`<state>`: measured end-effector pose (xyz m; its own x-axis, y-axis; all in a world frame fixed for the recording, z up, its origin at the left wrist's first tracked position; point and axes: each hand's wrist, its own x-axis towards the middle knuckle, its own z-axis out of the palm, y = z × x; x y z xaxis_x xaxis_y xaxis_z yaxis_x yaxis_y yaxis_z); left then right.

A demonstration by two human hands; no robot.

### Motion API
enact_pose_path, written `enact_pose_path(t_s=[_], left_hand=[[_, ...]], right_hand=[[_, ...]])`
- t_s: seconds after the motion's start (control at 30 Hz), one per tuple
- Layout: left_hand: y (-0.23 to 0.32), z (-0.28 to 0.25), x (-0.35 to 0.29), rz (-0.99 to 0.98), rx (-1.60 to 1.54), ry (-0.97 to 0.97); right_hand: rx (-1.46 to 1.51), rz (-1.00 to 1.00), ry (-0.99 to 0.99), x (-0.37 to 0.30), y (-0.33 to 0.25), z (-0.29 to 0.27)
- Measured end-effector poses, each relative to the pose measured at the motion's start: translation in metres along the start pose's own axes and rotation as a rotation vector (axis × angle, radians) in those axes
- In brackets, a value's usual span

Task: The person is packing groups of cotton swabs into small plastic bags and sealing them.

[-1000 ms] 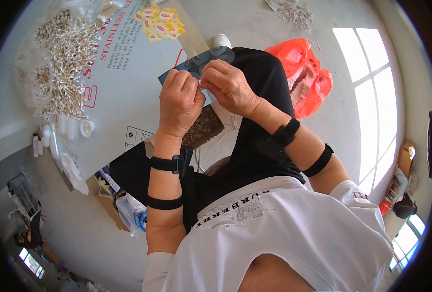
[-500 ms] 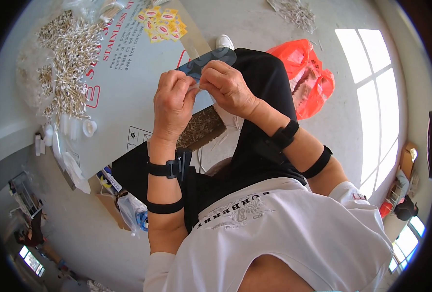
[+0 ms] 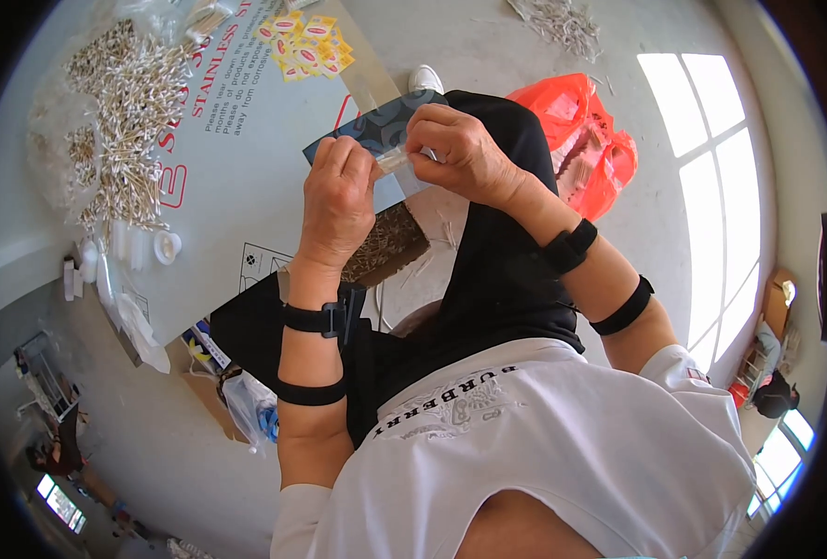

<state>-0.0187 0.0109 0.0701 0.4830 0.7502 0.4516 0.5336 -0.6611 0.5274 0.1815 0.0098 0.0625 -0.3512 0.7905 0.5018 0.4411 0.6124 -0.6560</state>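
Note:
A small clear plastic bag [image 3: 392, 161] is stretched between my two hands, above a dark patterned sheet [image 3: 362, 132] at the table's edge. My left hand [image 3: 337, 197] pinches its left end, with the fingers curled closed. At the other end, my right hand [image 3: 460, 154] grips it between thumb and fingers. Whether anything lies inside the bag is too small to tell. Just below my hands stands an open cardboard box [image 3: 417, 264] holding many thin brownish sticks.
A large heap of cotton swabs [image 3: 139, 112] lies on the table's left side. Small yellow-and-white stickers [image 3: 306, 47] are grouped at the far edge. A round white container [image 3: 167, 247] sits at the left. On the floor are a red plastic bag [image 3: 549, 98] and scattered swabs [image 3: 562, 26].
My hands have drawn apart, the right one moving slightly right and up. The clear bag now shows stretched between them, where before the fingertips met.

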Motion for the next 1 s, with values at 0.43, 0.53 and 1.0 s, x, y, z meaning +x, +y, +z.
enact_pose_path(t_s=[0.43,0.53,1.0], left_hand=[[-0.002,0.003,-0.007,-0.139,-0.131,0.014],[-0.005,0.002,-0.006,-0.271,-0.283,-0.015],[-0.004,-0.005,0.005,-0.355,-0.322,-0.116]], right_hand=[[0.309,0.389,-0.043,-0.001,-0.008,0.012],[0.386,0.585,-0.051,0.000,-0.008,0.016],[0.358,0.644,-0.037,0.003,-0.012,0.021]])
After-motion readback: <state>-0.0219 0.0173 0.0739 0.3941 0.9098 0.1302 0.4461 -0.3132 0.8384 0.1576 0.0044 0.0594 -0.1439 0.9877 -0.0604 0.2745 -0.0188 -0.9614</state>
